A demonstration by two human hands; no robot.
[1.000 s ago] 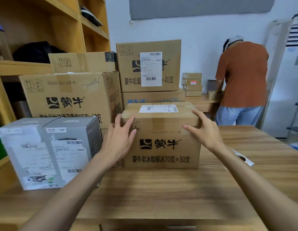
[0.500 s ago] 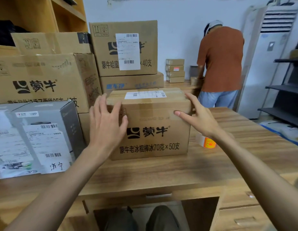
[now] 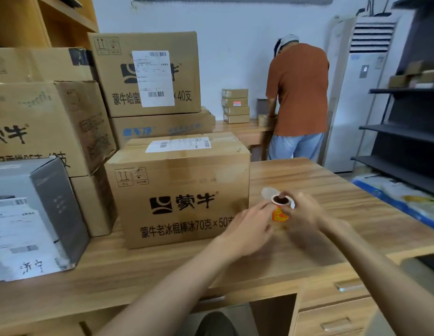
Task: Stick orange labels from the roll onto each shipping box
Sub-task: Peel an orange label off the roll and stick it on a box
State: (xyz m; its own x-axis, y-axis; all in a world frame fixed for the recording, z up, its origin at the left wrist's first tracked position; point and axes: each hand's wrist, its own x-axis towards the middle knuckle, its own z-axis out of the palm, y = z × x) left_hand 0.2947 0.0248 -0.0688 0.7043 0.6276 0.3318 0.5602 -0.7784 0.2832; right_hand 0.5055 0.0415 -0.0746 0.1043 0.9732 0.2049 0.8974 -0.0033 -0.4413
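Right hand (image 3: 304, 214) grips the label roll (image 3: 280, 207) above the table (image 3: 320, 251); left hand (image 3: 249, 226), fingers loosely open, reaches its orange label. Shipping box (image 3: 179, 190) stands just left. Labels: probably light, flimsy; pinch a peeled corner.

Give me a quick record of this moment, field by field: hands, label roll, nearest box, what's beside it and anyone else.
right hand: holds the small roll of orange labels
left hand: fingers at the roll
roll: above the wooden desk, right of the brown cardboard box
orange label on box: none visible
box top: white shipping label
left of box: grey carton
background: person in rust shirt, back turned
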